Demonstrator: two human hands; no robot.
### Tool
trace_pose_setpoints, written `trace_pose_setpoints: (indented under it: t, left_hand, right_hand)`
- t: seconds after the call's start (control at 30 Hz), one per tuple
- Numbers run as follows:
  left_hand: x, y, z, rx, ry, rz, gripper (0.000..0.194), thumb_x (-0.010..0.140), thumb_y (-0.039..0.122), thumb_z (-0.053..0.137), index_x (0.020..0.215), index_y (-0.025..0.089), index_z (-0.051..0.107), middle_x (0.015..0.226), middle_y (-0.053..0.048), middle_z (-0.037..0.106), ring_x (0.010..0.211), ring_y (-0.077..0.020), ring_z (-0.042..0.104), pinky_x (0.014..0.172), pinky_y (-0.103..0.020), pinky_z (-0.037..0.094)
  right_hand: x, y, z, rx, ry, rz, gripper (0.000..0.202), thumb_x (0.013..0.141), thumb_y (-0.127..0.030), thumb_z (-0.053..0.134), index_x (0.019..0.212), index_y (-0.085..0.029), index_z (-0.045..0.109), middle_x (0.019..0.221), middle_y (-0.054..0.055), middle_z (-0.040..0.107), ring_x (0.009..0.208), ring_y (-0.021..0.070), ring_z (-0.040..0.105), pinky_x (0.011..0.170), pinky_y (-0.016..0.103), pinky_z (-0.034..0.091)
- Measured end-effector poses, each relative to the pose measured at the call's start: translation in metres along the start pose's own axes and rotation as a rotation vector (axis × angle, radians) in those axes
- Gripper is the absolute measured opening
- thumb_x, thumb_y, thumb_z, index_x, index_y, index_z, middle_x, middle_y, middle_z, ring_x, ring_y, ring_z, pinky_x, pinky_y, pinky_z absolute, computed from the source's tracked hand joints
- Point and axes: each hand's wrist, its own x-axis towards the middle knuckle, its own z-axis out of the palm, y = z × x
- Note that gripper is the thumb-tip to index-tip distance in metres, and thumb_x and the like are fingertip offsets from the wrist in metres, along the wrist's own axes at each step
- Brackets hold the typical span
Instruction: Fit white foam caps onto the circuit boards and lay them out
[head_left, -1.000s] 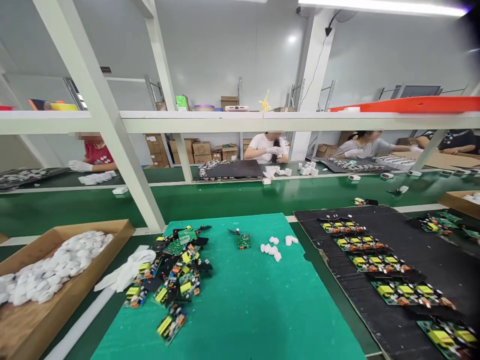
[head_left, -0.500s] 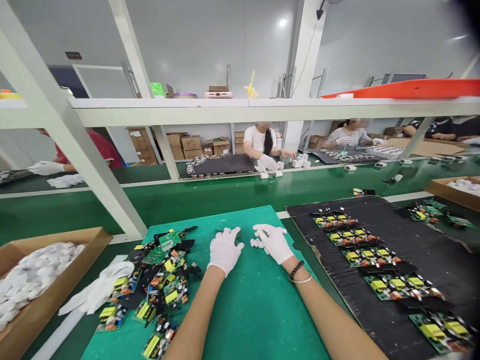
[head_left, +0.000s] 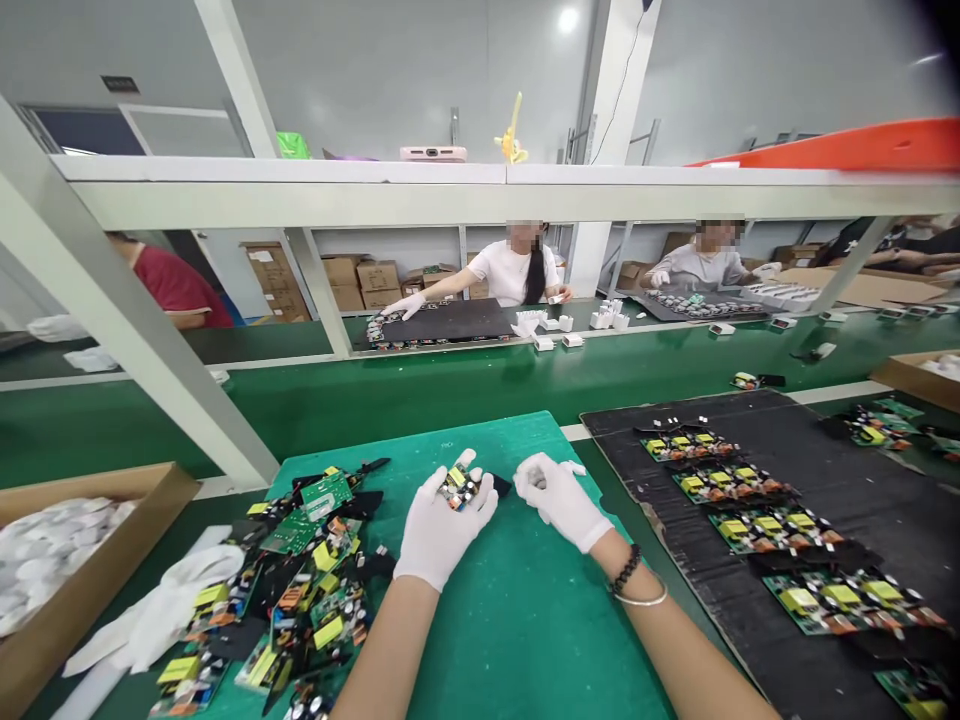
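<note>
My left hand (head_left: 448, 520), in a white glove, holds a small circuit board (head_left: 459, 486) with a yellow part, its component side facing up. A black flap reaches from the board toward my right hand (head_left: 559, 500). That gloved hand has its fingers curled together just right of the flap; whatever they may hold is too small to make out. Small white pieces (head_left: 574, 468) lie behind it on the green mat (head_left: 510, 620). On the mat's left side is a heap of circuit boards (head_left: 322, 570) with yellow blocks and black flaps.
Rows of boards (head_left: 776, 525) lie on a black sheet (head_left: 645, 480) at right. A carton (head_left: 97, 560) of white pieces and a loose white glove (head_left: 180, 600) are at left. A white shelf beam (head_left: 450, 205) crosses ahead. People sit beyond the green belt (head_left: 420, 390).
The board in my left hand now shows its component side on the open palm. My right hand has curled its fingers. The view has shifted, and a person opposite has stretched an arm sideways.
</note>
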Motion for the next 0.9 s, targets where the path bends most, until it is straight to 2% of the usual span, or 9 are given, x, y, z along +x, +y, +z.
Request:
trace_pose_setpoints:
  t: [0.1,0.2,0.37,0.43,0.5,0.6,0.73,0.8,0.9]
  left_hand:
    - [0.002,-0.002,-0.003,0.008,0.006,-0.007,0.041,0.076,0.023,0.048,0.117,0.020,0.048,0.113,-0.010,0.055,0.112,-0.0288,0.046,0.090,-0.044,0.037]
    - [0.000,-0.003,0.002,0.059,-0.079,-0.047,0.042,0.075,0.024,0.049,0.117,0.021,0.047,0.127,-0.009,0.046,0.116,-0.0331,0.040,0.091,-0.047,0.035]
    - [-0.004,-0.009,0.014,0.199,-0.082,-0.103,0.048,0.078,0.040,0.044,0.122,0.022,0.042,0.132,-0.009,0.040,0.116,-0.0309,0.041,0.092,-0.047,0.034]
    - [-0.004,-0.013,0.017,0.398,-0.063,-0.013,0.050,0.079,0.044,0.040,0.124,0.022,0.041,0.130,-0.009,0.043,0.113,-0.0290,0.045,0.091,-0.046,0.035]
    - [-0.004,-0.017,0.019,0.637,-0.033,0.160,0.050,0.079,0.042,0.041,0.124,0.022,0.041,0.126,-0.010,0.046,0.110,-0.0268,0.047,0.093,-0.044,0.034]
    - [-0.006,-0.025,0.022,0.879,0.035,0.428,0.050,0.076,0.028,0.049,0.125,0.026,0.040,0.124,-0.006,0.047,0.113,-0.0216,0.043,0.100,-0.038,0.025]
    - [-0.008,-0.033,0.021,1.274,0.085,0.795,0.046,0.078,0.015,0.041,0.121,0.029,0.045,0.125,0.000,0.047,0.117,-0.0158,0.038,0.104,-0.031,0.018]
    - [-0.008,-0.034,0.019,1.353,0.063,0.765,0.045,0.079,0.014,0.037,0.121,0.028,0.046,0.125,-0.001,0.048,0.116,-0.0159,0.039,0.102,-0.032,0.024]
    - [-0.008,-0.030,0.018,1.272,0.009,0.638,0.043,0.081,0.021,0.038,0.123,0.026,0.044,0.125,-0.003,0.049,0.113,-0.0175,0.043,0.098,-0.033,0.031]
  right_hand:
    - [0.000,-0.004,-0.011,0.435,0.020,0.121,0.035,0.080,-0.037,0.041,0.111,-0.021,0.043,0.069,0.000,0.059,0.046,0.0126,0.048,0.040,0.025,0.038]
    - [-0.001,-0.012,-0.020,0.748,0.091,0.150,0.040,0.076,-0.041,0.050,0.110,-0.020,0.049,0.078,0.004,0.063,0.054,0.0138,0.054,0.043,0.026,0.042]
    - [-0.007,-0.027,-0.013,0.751,0.205,0.094,0.035,0.068,-0.036,0.064,0.097,-0.018,0.057,0.090,0.007,0.066,0.068,0.0165,0.059,0.055,0.029,0.047]
    - [-0.012,-0.036,-0.009,0.700,0.266,0.069,0.031,0.068,-0.036,0.063,0.093,-0.019,0.057,0.091,0.007,0.066,0.066,0.0162,0.058,0.053,0.028,0.046]
    - [-0.018,-0.046,-0.007,0.619,0.305,0.034,0.025,0.069,-0.037,0.062,0.087,-0.018,0.059,0.088,0.007,0.065,0.063,0.0153,0.057,0.051,0.028,0.045]
    - [-0.026,-0.058,-0.003,0.644,0.191,-0.015,0.019,0.071,-0.035,0.061,0.079,-0.018,0.060,0.088,0.006,0.063,0.073,0.0167,0.056,0.062,0.029,0.046]
    - [-0.030,-0.060,0.011,1.022,-0.069,0.085,0.019,0.078,-0.035,0.053,0.066,-0.019,0.053,0.102,0.004,0.057,0.105,0.0200,0.046,0.077,0.032,0.043]
    - [-0.029,-0.056,0.020,1.104,-0.109,0.155,0.022,0.078,-0.035,0.053,0.063,-0.019,0.049,0.104,0.003,0.054,0.111,0.0196,0.040,0.079,0.032,0.042]
    - [-0.027,-0.050,0.027,1.040,-0.069,0.202,0.022,0.073,-0.034,0.058,0.061,-0.019,0.048,0.101,0.002,0.053,0.105,0.0181,0.041,0.078,0.029,0.040]
